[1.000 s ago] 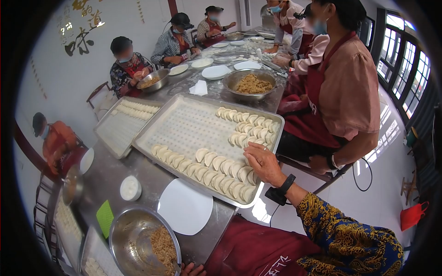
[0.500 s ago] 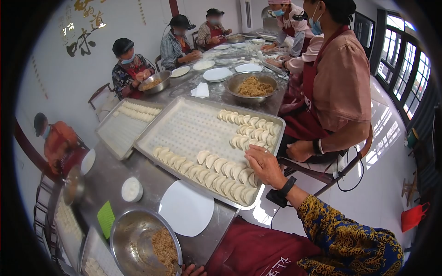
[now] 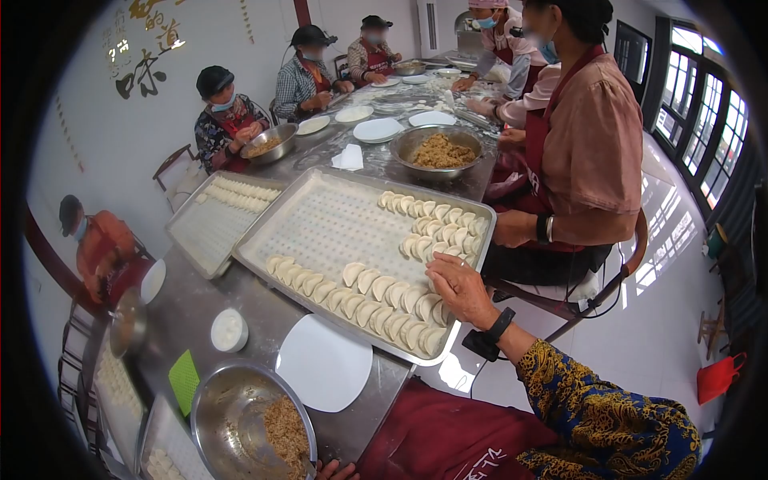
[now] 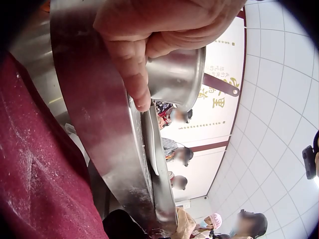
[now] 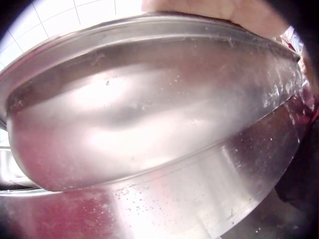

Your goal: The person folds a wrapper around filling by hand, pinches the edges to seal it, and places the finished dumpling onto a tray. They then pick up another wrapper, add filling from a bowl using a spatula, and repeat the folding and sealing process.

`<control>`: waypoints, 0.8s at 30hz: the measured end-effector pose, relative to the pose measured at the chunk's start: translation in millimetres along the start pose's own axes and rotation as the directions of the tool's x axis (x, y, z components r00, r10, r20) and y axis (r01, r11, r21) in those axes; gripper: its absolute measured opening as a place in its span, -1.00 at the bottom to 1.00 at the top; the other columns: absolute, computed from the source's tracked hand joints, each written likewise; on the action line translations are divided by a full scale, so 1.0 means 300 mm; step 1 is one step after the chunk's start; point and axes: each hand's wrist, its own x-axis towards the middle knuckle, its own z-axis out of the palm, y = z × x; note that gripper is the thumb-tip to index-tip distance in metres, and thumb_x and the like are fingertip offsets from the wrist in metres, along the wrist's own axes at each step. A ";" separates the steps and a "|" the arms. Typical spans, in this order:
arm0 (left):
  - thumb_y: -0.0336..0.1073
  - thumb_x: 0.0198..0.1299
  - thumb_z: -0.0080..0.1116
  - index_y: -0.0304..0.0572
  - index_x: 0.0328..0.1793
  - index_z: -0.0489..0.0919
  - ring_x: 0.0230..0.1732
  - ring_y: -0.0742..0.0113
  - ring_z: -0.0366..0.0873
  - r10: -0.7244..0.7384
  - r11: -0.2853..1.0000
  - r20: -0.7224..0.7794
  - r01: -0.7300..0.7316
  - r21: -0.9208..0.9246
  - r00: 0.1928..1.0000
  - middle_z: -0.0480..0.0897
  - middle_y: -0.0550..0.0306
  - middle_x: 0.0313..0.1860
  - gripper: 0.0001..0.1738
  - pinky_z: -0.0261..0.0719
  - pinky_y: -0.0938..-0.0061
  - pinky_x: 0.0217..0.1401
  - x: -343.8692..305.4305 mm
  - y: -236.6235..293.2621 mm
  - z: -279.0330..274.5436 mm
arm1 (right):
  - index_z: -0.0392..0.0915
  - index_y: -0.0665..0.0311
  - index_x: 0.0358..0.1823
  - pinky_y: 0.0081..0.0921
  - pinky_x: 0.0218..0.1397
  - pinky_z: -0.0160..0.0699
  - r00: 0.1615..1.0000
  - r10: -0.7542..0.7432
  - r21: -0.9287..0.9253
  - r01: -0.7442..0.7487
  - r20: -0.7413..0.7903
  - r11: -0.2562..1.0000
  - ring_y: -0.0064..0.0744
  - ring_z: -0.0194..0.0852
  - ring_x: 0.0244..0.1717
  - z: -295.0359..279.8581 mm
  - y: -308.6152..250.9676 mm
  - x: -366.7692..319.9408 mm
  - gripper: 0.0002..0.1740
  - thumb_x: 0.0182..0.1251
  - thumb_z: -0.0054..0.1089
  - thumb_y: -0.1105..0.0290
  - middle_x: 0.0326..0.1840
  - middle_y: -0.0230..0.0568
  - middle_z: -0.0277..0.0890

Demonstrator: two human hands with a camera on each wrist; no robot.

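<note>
My right hand [image 3: 460,290] rests on the near right rim of a large metal tray [image 3: 312,192], its fingers reaching just over the edge. Beside those fingers lie rows of pale crescent dumplings [image 3: 382,292]. In the right wrist view, part of the hand [image 5: 219,11] lies along the top of the tray's outer wall [image 5: 149,109]. My left hand [image 3: 336,470] is at the table's front edge, partly cut off below. It sits next to a steel bowl [image 3: 220,408] with brown filling. The left wrist view shows the hand [image 4: 164,30] with a finger on the table edge.
A white plate [image 3: 324,360], a white cup [image 3: 230,330] and a green scraper [image 3: 183,382] lie near the bowl. Another dumpling tray [image 3: 204,232] stands behind. A standing person [image 3: 588,152] is close on the right; others work along the table.
The person on the right has raised a hand from their lap to beside the tray's right edge. My two hands have stayed nearly still.
</note>
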 end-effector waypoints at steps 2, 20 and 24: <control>-0.32 0.41 0.02 -0.54 0.22 0.39 -0.32 -0.05 0.75 -0.007 1.000 -0.004 0.007 0.001 1.000 0.67 -0.34 -0.10 -0.60 0.79 0.39 -0.43 -0.001 0.003 0.004 | 0.63 0.40 -0.07 -0.22 0.24 0.50 1.000 0.001 0.005 -0.001 -0.011 1.000 0.00 0.49 0.27 0.003 0.002 -0.002 -0.77 0.40 0.14 0.38 -0.04 -0.03 0.67; -0.30 0.42 0.02 -0.54 0.19 0.40 -0.32 -0.07 0.75 0.000 1.000 -0.020 0.000 -0.005 1.000 0.67 -0.35 -0.09 -0.60 0.79 0.39 -0.45 -0.004 0.000 0.006 | 0.64 0.33 -0.12 -0.20 0.23 0.50 0.999 -0.021 0.007 0.021 -0.042 1.000 0.03 0.53 0.20 0.004 -0.001 0.000 -0.81 0.38 0.14 0.39 -0.08 -0.03 0.66; -0.30 0.42 0.01 -0.56 0.19 0.40 -0.32 -0.08 0.75 -0.007 0.999 -0.035 0.008 0.042 0.999 0.67 -0.35 -0.09 -0.60 0.80 0.37 -0.44 -0.002 0.003 0.008 | 0.64 0.33 -0.12 -0.19 0.22 0.50 0.999 -0.019 0.007 0.019 -0.037 1.000 0.04 0.53 0.20 0.004 -0.001 0.001 -0.81 0.38 0.14 0.39 -0.08 -0.03 0.66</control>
